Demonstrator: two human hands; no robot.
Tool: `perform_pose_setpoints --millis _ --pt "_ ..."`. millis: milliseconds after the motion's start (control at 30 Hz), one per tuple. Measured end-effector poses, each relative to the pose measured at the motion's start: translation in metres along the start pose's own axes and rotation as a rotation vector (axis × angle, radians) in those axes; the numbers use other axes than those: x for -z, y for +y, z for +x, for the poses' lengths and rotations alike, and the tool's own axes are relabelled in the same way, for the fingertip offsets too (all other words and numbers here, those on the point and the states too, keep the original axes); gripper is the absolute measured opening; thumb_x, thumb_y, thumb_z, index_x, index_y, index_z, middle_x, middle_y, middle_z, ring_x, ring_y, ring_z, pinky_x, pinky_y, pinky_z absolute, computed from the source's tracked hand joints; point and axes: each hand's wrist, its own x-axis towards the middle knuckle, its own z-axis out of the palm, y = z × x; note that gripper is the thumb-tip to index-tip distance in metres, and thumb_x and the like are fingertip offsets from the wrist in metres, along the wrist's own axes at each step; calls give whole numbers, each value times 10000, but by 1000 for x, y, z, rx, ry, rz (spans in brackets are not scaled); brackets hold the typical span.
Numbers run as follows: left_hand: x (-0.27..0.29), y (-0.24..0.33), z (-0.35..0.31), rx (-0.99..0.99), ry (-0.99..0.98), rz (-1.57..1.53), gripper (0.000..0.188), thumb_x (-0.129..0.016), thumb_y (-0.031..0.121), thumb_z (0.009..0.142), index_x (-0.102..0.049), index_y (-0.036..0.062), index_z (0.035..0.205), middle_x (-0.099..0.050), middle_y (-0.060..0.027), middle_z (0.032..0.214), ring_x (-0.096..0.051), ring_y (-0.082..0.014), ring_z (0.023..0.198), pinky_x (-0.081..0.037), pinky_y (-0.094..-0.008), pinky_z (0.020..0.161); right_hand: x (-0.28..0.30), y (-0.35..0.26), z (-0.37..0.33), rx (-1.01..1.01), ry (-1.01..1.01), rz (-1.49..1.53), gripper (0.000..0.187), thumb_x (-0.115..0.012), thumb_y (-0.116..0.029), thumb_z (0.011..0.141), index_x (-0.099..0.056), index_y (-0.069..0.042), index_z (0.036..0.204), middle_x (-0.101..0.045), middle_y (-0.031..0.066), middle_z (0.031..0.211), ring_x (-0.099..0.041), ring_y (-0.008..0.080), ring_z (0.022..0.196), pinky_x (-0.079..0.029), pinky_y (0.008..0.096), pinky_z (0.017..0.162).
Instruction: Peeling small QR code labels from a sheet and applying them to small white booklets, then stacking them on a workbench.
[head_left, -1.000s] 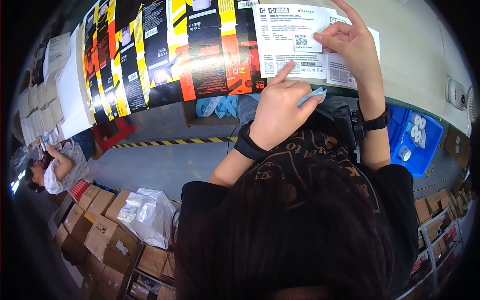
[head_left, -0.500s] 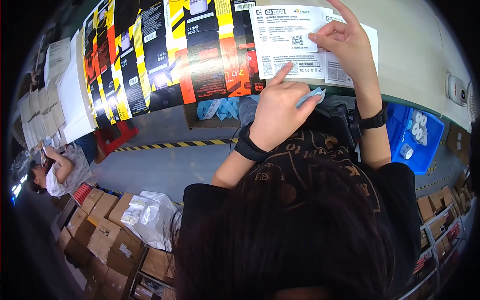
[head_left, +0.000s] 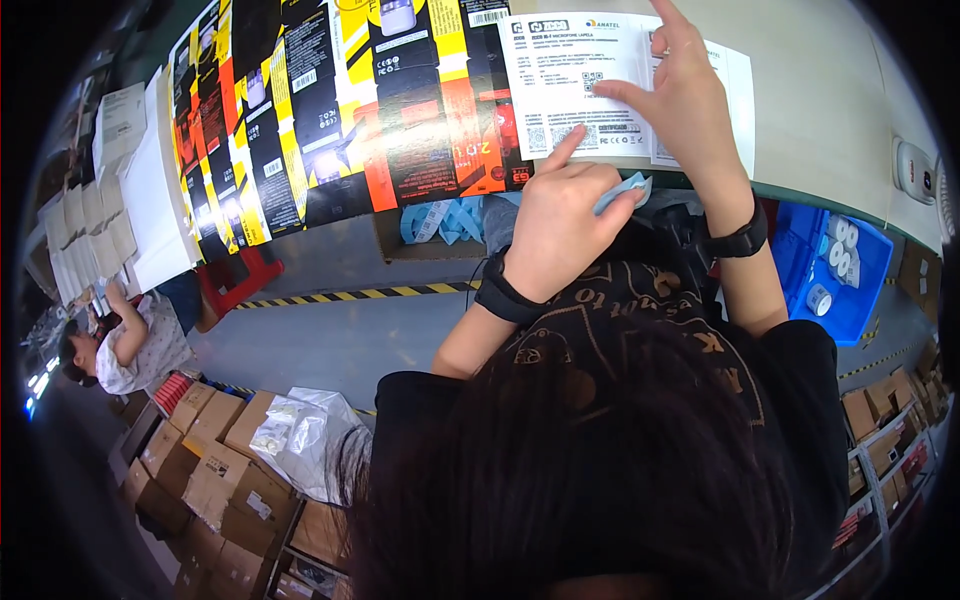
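Note:
White printed sheets (head_left: 700,150) lie near the table's front edge, with a smaller white printed label (head_left: 550,75) on the left one. My right hand (head_left: 690,105) is over the label's right side; its thumb rests by a small square code and its fingers are spread apart. My left hand (head_left: 565,210) is at the front edge. Its index finger reaches onto the lower part of the left sheet, while the thumb and curled fingers pinch a folded light blue slip (head_left: 628,190). The label's right edge is partly hidden by my right hand.
Flat black, yellow and red printed box sheets (head_left: 420,110) cover the table at left. Below stand a carton of blue strips (head_left: 445,218) and a blue bin (head_left: 855,290) with white rolls. A white device (head_left: 914,172) sits at far right. Another person (head_left: 140,340) works at left.
My right hand has gone from pinching the label's right edge to lying over it with thumb and fingers spread. My left hand keeps its place, still with the blue slip.

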Motion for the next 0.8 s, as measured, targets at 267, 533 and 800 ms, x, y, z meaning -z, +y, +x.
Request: perform_pose_setpoints --millis 267,533,800 --pt "3 1 -3 4 12 2 177 -646 126 724 -550 12 629 -557 -127 585 -565 -268 586 -354 -395 981 20 -6 11 -548 -351 -209 625 -699 -101 705 -396 -54 1249 -559 92 806 -576 189 658 -467 249 613" --pt "12 5 -19 48 39 118 178 -642 145 731 -548 30 633 -571 -101 584 -571 -251 580 -250 -442 1035 30 -26 5 -361 -599 -175 618 -637 -29 735 -373 -94 1290 -567 70 987 -566 151 898 -451 300 792" --pt "5 -4 -21 19 34 177 178 -630 178 739 -569 34 654 -583 -106 590 -582 -244 587 -206 -445 1051 7 -35 -5 67 -779 -320 587 -606 -268 782 -378 -144 1309 -470 96 1263 -430 246 1178 -170 460 1062"
